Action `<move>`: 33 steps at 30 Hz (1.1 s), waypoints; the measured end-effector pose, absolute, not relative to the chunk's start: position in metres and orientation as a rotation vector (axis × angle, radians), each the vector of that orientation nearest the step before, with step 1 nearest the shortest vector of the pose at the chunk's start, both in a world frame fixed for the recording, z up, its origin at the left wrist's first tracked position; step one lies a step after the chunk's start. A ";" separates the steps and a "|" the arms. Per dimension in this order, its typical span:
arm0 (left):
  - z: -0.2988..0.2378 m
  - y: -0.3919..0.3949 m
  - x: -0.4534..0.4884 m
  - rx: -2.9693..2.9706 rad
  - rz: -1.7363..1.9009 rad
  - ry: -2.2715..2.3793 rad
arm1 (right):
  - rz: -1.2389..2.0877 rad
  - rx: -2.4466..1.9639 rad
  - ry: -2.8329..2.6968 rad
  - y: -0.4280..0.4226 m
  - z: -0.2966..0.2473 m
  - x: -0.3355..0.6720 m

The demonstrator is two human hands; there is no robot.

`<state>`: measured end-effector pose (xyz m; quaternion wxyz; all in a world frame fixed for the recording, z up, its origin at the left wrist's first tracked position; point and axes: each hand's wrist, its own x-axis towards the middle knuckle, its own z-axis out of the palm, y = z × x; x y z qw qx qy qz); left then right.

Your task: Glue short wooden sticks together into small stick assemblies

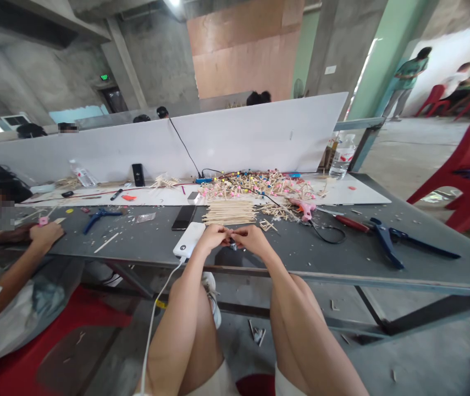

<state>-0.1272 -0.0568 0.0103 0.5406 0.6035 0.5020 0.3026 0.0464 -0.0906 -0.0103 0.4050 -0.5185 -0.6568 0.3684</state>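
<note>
My left hand (215,236) and my right hand (250,238) meet over the front edge of the grey table. The fingers of both are pinched together on a small bluish-grey piece (233,245), mostly hidden by the fingertips and too small to name. Just beyond my hands lies a neat row of thin wooden sticks (230,211). Left of my left hand are a white power bank (189,240) with a cable and a black phone (183,218). A pink glue gun (303,208) rests to the right of the sticks.
Behind the sticks is a heap of sticks with coloured ends (255,186), before a white partition (218,140). Blue cutters (386,242) and a red-handled tool (352,223) lie at right. A water bottle (342,157) stands behind. A co-worker (7,275) sits at left.
</note>
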 end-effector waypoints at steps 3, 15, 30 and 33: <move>0.011 -0.056 -0.127 1.435 0.716 1.175 | 0.975 -1.295 -1.616 -0.086 -0.016 0.047; 0.005 -0.052 -0.129 1.502 0.717 1.139 | 0.968 -1.310 -1.593 -0.090 -0.010 0.046; 0.001 -0.047 -0.128 1.662 0.710 1.037 | 1.204 -1.212 -1.410 -0.087 -0.014 0.047; 0.001 -0.048 -0.127 1.677 0.704 1.035 | 1.164 -1.262 -1.416 -0.085 -0.015 0.046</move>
